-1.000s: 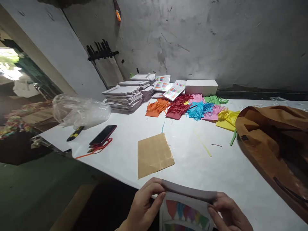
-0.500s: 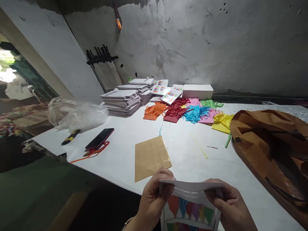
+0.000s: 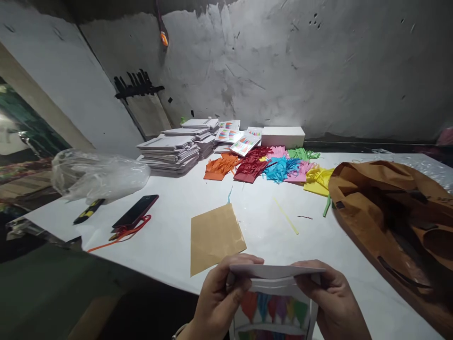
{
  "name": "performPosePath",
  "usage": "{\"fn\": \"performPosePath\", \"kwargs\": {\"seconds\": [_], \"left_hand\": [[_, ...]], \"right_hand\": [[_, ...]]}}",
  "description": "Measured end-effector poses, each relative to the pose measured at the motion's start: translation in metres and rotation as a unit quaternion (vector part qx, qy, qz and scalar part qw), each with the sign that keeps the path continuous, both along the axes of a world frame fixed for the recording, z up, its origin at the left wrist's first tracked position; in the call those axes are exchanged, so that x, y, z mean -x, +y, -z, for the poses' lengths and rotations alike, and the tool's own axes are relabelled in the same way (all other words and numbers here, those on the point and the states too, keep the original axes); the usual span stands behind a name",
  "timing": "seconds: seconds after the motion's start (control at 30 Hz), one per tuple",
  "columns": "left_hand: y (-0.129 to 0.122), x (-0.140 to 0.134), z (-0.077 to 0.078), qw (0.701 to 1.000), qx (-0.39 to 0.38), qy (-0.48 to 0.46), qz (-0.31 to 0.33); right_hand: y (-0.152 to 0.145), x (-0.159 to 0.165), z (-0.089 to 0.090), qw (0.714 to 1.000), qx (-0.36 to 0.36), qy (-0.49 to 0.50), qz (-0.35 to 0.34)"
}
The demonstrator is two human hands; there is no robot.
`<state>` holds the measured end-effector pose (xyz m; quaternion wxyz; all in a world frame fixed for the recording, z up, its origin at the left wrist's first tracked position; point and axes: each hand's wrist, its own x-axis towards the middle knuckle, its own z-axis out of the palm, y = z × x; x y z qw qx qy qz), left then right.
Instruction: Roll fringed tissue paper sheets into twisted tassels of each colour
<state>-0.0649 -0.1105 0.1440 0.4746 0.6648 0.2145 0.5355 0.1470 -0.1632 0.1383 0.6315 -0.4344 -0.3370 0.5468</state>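
Currently, by the closed left hand [image 3: 222,295] and right hand [image 3: 334,295], a printed packet [image 3: 272,309] is pinched at its top corners, at the worktop's [image 3: 264,238] near edge. Its bowed flap [image 3: 278,271] could be creased by uneven pressure, the brown card [image 3: 215,233] nudged by knuckles.

workshop with rough wall [image 3: 265,61], packet stacks [image 3: 171,156], paper fringes [image 3: 278,169]

Compared with a second ago, the bare right hand [image 3: 336,297] sits higher, roughly level with the bare left hand [image 3: 222,300]. The pale paper flap [image 3: 276,271] they hold is tipped nearer edge-on, looking narrower. The view has turned rightward: a blurred pinkish shape [image 3: 445,137] appears far right, and a pale bracelet [image 3: 178,331] now shows clearly.
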Motion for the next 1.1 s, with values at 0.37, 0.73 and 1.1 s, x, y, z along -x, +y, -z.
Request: {"fn": "performPosePath", "kwargs": {"seconds": [0.37,0.73,1.1], "left_hand": [[0.024,-0.033,-0.063,0.991,-0.107,-0.002,-0.081],[0.057,-0.05,-0.067,0.988,-0.143,0.011,-0.05],[0.084,-0.027,-0.076,0.965,-0.255,0.061,0.017]], "right_hand": [[0.004,-0.031,-0.047,0.977,-0.119,-0.155,0.092],[0.03,-0.039,-0.063,0.944,-0.129,-0.271,0.138],[0.055,-0.059,-0.064,0.909,-0.306,-0.28,0.043]]}}
